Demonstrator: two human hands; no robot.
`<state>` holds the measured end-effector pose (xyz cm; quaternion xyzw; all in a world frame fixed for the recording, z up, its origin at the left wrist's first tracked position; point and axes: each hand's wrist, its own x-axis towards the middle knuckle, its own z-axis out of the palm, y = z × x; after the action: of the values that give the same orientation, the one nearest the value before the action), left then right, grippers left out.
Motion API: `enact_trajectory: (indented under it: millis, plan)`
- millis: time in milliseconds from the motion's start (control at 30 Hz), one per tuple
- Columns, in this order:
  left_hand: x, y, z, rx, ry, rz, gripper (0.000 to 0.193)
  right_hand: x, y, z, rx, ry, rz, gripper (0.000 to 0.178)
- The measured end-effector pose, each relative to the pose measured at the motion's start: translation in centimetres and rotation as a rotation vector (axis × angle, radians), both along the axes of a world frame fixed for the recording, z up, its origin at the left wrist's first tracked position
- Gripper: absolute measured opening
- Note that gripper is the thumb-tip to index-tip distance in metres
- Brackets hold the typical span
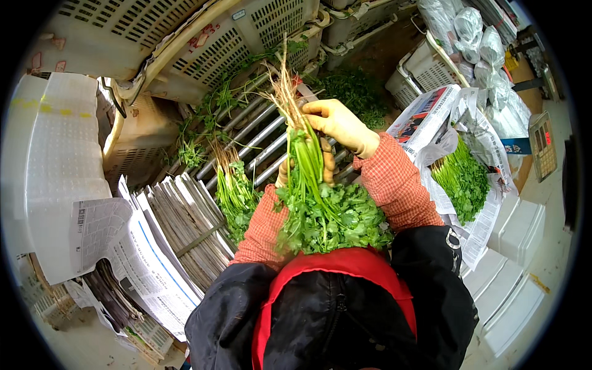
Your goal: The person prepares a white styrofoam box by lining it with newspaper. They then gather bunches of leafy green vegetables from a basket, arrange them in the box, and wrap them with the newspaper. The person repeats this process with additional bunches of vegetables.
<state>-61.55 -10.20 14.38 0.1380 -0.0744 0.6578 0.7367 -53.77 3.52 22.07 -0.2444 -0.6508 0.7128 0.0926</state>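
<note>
A bunch of coriander (306, 163) is held upright in front of me, its pale roots pointing away and its leaves hanging toward my chest. My left hand (328, 163), in a tan glove, is wrapped round the stems from behind; the bunch hides much of it. At the base of the stems, just below the roots, the bent fingers of my gloved right hand (342, 126) pinch the bunch. Loose coriander leaves (345, 225) spread beneath it, close to my body. Another small bunch (234, 191) with roots lies to the left of my left forearm.
Metal rollers (262, 132) lie beyond my hands, strewn with stray greens. Tall plastic crates (240, 46) stand behind. A newspaper stack (185, 225) sits at left. At right, coriander (461, 179) rests on newspaper, near plastic bags (493, 52), a scale (542, 148) and white foam boxes (515, 228).
</note>
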Motion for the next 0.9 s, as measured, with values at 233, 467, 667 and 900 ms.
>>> enact_trajectory:
  millis: [233,467,667,900]
  plan:
    - [-0.2,-0.8,0.4,-0.219,0.097,-0.178,0.074,0.0,-0.8,-2.0,-0.073,0.076,-0.265,0.021]
    - [-0.3,-0.2,0.5,-0.439,0.312,0.054,0.059,3.9,0.6,-1.4,-0.101,0.133,-0.393,0.062]
    - [0.6,1.0,1.6,-0.494,0.434,0.251,0.061,3.4,-2.5,-3.0,0.101,-0.011,-0.504,0.037]
    - [0.7,0.9,1.5,-0.494,0.479,0.225,0.056,2.9,-2.3,-4.8,-0.218,0.191,-0.702,0.021]
